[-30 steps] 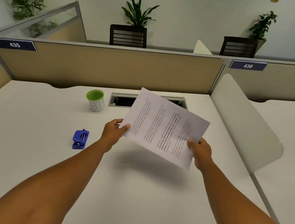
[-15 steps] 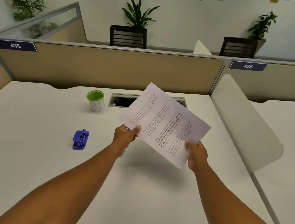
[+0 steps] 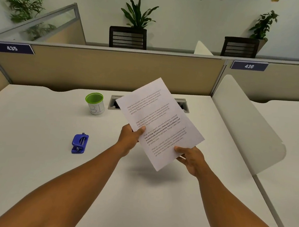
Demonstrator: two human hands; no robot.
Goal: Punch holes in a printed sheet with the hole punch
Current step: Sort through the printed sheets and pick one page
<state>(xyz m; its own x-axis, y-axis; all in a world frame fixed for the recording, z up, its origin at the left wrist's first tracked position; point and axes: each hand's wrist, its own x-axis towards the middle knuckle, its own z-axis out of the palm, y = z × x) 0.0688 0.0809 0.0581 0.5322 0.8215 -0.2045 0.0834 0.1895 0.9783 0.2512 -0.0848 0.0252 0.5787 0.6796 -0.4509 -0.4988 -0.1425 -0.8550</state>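
Now, over at the left, the blue hole punch sits flat on the white counter, well apart from both hands and touched by nobody. Just behind it, further back, stands a white cup with a green rim, upright, some handwriting on its side too blurred to read. Next to that is a grey cable slot set into the counter, partly hidden by the paper. Moving toward the middle, the left hand comes in, thumb lying on top of the sheet's left edge and the fingers curled beneath, pinching it. And there it is, the printed sheet, held up off the counter, tilted with its top corner leaning away to the right, paragraphs of text facing the camera, one block in bold, and its shadow on the counter below. On to the right hand, gripping the sheet's lower corner, thumb on the printed face, fingers tucked underneath. Further right, a white curved divider rises at the counter's edge, and behind everything runs a tan partition carrying number plates reading 435 and 436.
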